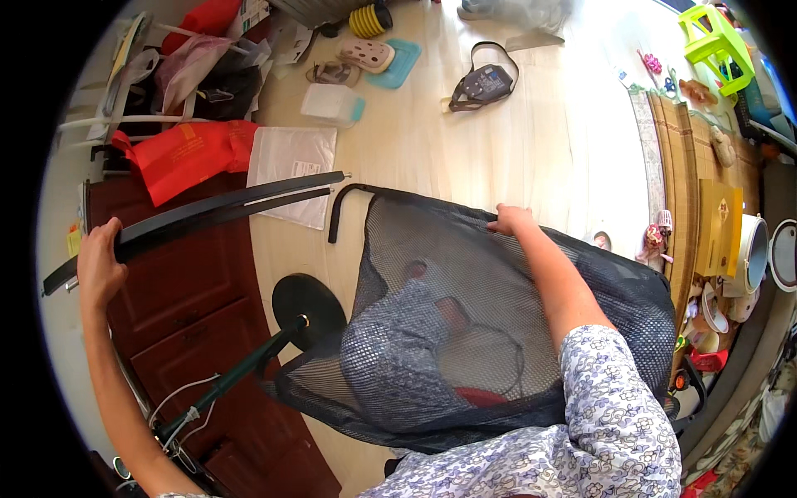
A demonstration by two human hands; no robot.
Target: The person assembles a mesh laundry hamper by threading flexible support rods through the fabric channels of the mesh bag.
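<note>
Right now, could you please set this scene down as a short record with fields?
Left hand: holding dark bars
Right hand: fingers on the upper edge of black mesh
Beside the mesh: green pole with a round black base
On the floor: clear plastic bag, pale clog, dark strapped item
Far right: lime-green stool, yellow box

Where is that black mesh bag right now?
In the head view, the black mesh bag spreads across the centre, mostly right of the round black base, with the right hand gripping its upper edge.
</note>
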